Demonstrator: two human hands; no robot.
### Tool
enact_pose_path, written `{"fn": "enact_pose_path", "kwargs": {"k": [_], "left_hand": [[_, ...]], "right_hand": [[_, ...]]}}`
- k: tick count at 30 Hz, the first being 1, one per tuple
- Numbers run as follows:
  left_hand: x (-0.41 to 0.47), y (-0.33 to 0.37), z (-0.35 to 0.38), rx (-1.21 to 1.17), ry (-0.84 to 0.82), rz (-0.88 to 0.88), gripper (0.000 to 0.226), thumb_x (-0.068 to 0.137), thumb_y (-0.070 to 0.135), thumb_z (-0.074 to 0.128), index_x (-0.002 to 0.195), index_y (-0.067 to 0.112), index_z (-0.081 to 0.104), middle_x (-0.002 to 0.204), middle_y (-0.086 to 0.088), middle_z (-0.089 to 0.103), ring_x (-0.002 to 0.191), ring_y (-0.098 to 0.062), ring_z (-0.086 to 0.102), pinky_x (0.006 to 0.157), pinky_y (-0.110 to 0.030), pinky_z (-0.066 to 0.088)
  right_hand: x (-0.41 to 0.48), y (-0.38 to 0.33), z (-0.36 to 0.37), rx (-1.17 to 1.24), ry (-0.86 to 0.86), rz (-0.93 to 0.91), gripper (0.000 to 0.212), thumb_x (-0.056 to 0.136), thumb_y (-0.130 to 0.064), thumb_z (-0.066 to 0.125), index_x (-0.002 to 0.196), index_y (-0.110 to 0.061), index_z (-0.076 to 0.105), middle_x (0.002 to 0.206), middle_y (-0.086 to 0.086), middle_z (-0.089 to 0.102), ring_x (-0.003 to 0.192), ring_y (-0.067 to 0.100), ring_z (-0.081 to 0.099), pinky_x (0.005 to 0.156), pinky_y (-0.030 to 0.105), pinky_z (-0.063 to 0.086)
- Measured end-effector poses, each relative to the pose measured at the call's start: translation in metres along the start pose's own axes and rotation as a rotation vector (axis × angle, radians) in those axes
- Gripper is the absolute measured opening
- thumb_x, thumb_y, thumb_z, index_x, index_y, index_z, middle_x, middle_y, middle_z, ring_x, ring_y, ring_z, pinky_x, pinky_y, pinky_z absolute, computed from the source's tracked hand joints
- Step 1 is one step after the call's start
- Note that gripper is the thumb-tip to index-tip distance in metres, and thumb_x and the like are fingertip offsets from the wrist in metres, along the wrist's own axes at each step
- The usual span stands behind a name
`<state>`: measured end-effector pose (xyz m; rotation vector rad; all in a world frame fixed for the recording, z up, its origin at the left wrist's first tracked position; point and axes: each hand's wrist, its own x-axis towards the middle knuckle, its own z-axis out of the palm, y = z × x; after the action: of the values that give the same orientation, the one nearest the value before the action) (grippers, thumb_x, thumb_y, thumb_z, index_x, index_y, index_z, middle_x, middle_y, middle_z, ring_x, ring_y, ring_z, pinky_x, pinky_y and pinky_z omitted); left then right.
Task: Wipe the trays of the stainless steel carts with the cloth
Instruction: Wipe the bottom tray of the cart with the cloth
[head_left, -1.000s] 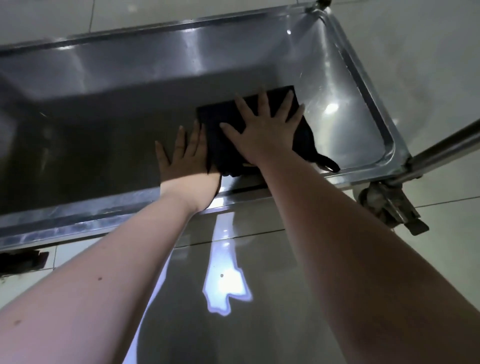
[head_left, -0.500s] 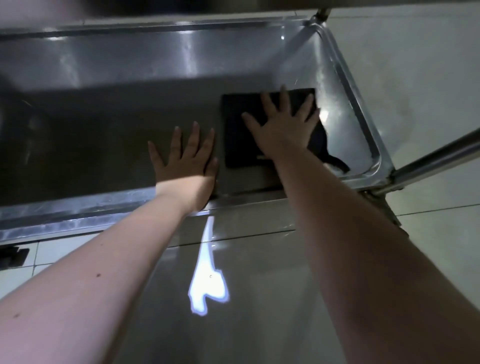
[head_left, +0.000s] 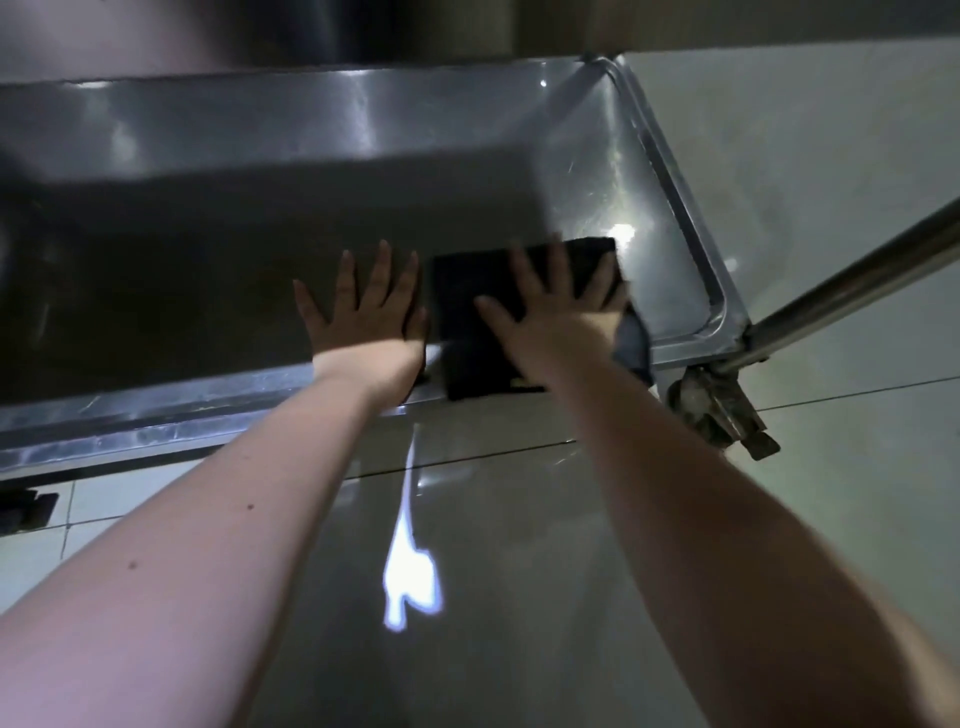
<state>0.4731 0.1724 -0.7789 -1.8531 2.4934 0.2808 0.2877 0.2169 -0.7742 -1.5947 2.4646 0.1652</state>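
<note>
Stainless steel makes up the cart's lower tray (head_left: 311, 130), a shallow pan with sloped walls, a rolled rim and rounded corners. The dark cloth (head_left: 467, 322) lies folded flat in the right part of the tray bottom. Its near edge reaches the near rim and seems to lap onto it. A greyer fold of the cloth bunches up beside the right wrist.

The right hand (head_left: 561, 317) presses palm-down on the cloth, its fingers (head_left: 558, 270) straight and spread wide, blurred at the tips. The left hand (head_left: 363, 322) lies flat on the steel just beside the cloth's left edge, its fingers (head_left: 382, 270) straight and fanned, the heel of the palm at the near rim.

Between the cloth's right edge and the tray's right wall lies a strip of bright, glare-lit steel that narrows toward the near right corner. Beyond the cloth the bottom runs on to the far wall. Left of the left hand a wide stretch of shadowed tray bottom extends out of frame. Another steel surface (head_left: 363, 31) overhangs the tray's far side at the top of the view.

At the near right corner a round steel tube (head_left: 857, 291) slants up and away, and a grimy caster (head_left: 711, 410) with a brake tab sits below it. The tiled floor (head_left: 519, 519) under both forearms carries a bright streak of reflected light (head_left: 410, 582). A small pale patch at the cloth's near edge is too blurred to read.
</note>
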Motion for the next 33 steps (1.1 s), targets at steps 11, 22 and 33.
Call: {"fn": "enact_pose_path", "kwargs": {"k": [11,22,33], "left_hand": [[0.001,-0.010,-0.003,-0.035,-0.013,0.068,0.055,0.102,0.044,0.024,0.154,0.044,0.004,0.164,0.013,-0.005,0.151,-0.022,-0.008,0.115,-0.060,-0.008],[-0.009,-0.109,-0.010,0.077,0.025,0.007,0.052,0.099,0.056,0.020,0.148,0.058,0.001,0.164,0.013,-0.001,0.150,-0.031,-0.002,0.114,-0.066,-0.004],[-0.008,-0.113,-0.011,0.025,0.033,-0.029,0.053,0.104,0.040,0.025,0.155,0.037,0.012,0.164,0.014,0.000,0.151,-0.022,-0.002,0.116,-0.060,-0.004]], "right_hand": [[0.002,0.101,-0.018,-0.043,-0.084,0.119,0.079,0.077,-0.088,0.013,0.147,-0.057,-0.006,0.164,-0.008,-0.008,0.146,0.044,-0.011,0.119,0.055,-0.005],[0.001,0.023,-0.016,0.023,-0.052,0.271,0.083,0.082,-0.083,0.016,0.153,-0.044,-0.004,0.164,0.001,-0.012,0.142,0.053,-0.013,0.112,0.066,-0.008],[-0.033,-0.125,0.016,0.006,0.088,-0.377,0.056,0.091,-0.072,0.018,0.144,-0.063,0.000,0.163,-0.009,-0.011,0.146,0.043,-0.016,0.100,0.074,-0.019]]}}
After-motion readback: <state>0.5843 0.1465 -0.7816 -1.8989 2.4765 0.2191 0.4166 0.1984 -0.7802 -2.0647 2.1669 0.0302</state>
